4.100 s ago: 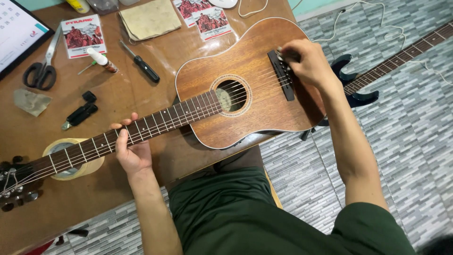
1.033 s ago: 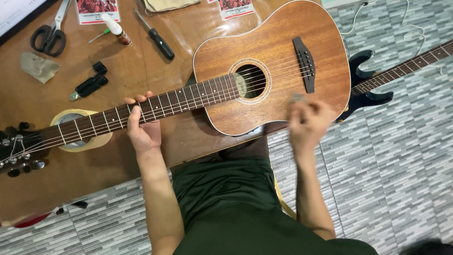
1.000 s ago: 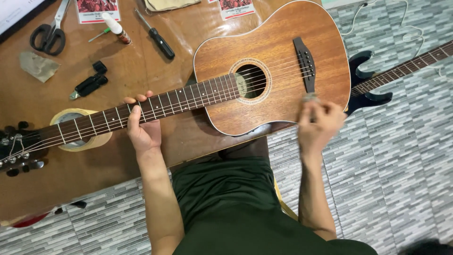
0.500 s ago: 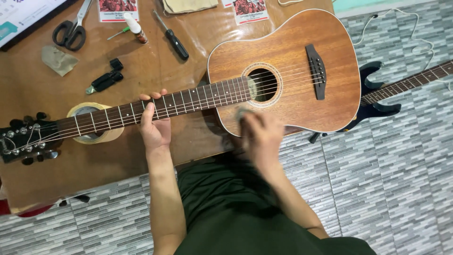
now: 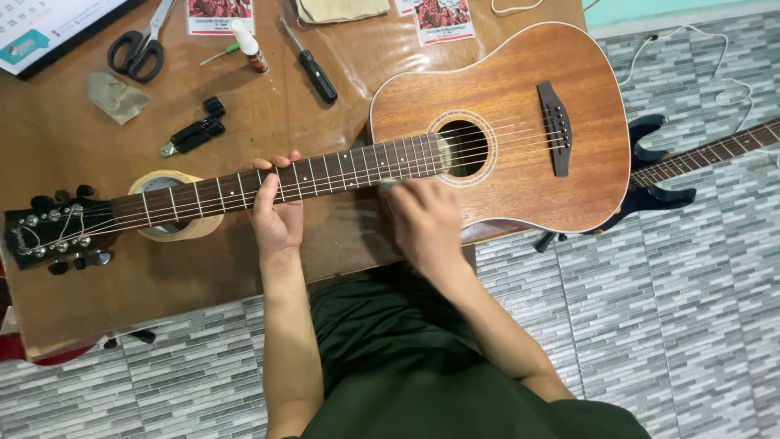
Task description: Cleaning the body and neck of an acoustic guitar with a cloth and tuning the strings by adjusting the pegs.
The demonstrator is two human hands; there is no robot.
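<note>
We've got the acoustic guitar [image 5: 504,138] lying flat on its back across the brown wooden table [image 5: 97,301], body to the right, headstock [image 5: 53,232] off to the left with the neck resting on a roll of tape [image 5: 166,180]. Our left hand [image 5: 276,215] is wrapped around the neck from below, thumb up over the fretboard and fingertips peeking out on the far edge, so it's clasped on the neck. Our right hand [image 5: 422,219] sits at the near edge of the neck close to where it joins the body; it's blurry, so we can't tell whether it's pinching anything or just hovering loose.

Stuff on the table past the neck: scissors [image 5: 142,49], a black-handled screwdriver [image 5: 313,69], a small bottle with a white cap [image 5: 248,45], a black string winder [image 5: 195,134], and a folded cloth [image 5: 341,10]. A dark electric guitar [image 5: 699,162] lies on the grey tiled floor to the right.
</note>
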